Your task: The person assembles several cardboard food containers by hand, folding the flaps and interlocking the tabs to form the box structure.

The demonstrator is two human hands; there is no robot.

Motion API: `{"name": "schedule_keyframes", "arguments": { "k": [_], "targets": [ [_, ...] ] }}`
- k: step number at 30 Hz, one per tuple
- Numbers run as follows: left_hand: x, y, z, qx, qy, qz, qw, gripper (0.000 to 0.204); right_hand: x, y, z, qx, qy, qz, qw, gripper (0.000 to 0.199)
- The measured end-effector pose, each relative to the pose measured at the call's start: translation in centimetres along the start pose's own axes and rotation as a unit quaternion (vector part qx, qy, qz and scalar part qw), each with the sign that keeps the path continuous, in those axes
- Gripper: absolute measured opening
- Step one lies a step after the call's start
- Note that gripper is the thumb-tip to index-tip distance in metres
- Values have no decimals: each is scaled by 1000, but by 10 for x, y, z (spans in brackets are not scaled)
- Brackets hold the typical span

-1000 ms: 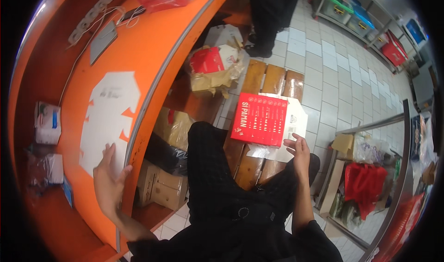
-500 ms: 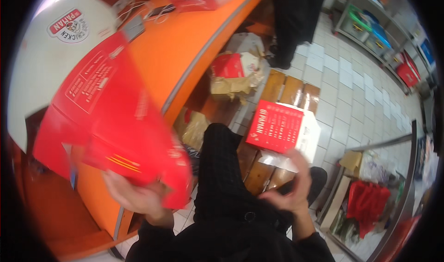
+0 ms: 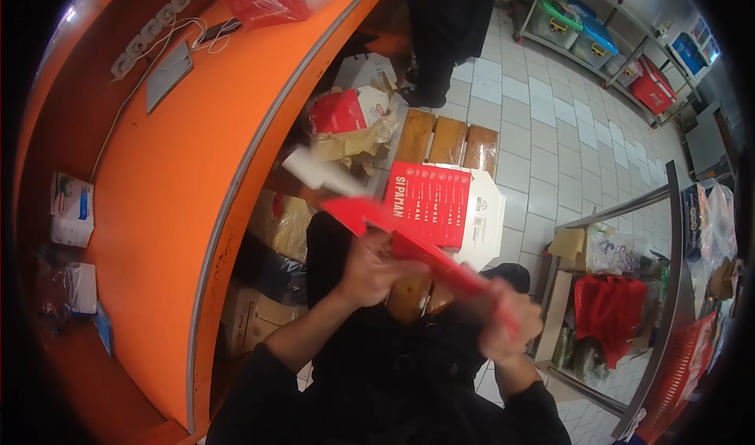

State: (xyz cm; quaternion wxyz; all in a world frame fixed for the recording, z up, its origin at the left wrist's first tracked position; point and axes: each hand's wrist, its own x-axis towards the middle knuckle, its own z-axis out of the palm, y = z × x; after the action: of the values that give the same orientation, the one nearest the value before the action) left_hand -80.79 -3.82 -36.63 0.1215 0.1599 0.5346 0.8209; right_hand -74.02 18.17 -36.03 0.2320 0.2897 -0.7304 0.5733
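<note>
While the left bare hand (image 3: 377,276) closes on the near edge of a red and white flat cardboard sheet (image 3: 440,262), the right bare hand (image 3: 511,323) curls about its right end. The left grip is narrow, thumb laid along the near side and fingers partly hidden. The right grip looks closed too, though blur keeps me from telling each finger's place. The sheet is tilted above a black-clothed lap (image 3: 385,358), seen almost edge-on, sloping from a pale blurred flap at the far left down to the near right.

Just beyond it, as I see it, a squared pile of red printed cardboard (image 3: 429,209) rests on a brown table of glossy wooden slats (image 3: 452,140), its white print repeated in rows. A stiff white cardboard panel (image 3: 485,223) with cut corners juts out at its right side. To the left runs a smooth orange table (image 3: 157,233), its edge banded in grey. Towards its far end lie a thin grey rectangular device (image 3: 169,79) and a wrinkled red plastic bag (image 3: 259,1). Between the two tables sits a crumpled bundle of brown paper and clear plastic (image 3: 354,141) around red and white cardboard.
</note>
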Motion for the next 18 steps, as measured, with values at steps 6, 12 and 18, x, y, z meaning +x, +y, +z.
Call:
{"name": "schedule_keyframes", "arguments": {
  "k": [6, 12, 18],
  "targets": [
    [-1, 1, 5, 105, -30, -49, 993, 26, 37, -17, 10, -239, -61, 75, 966, 24],
    [-1, 0, 4, -121, -69, -138, 981, 36, 29, 2, -12, -113, -135, 66, 982, 29],
    [-8, -3, 21, -168, 65, -148, 972, 39, 19, 2, 19, -247, -22, 54, 967, 39]
  ]
}}
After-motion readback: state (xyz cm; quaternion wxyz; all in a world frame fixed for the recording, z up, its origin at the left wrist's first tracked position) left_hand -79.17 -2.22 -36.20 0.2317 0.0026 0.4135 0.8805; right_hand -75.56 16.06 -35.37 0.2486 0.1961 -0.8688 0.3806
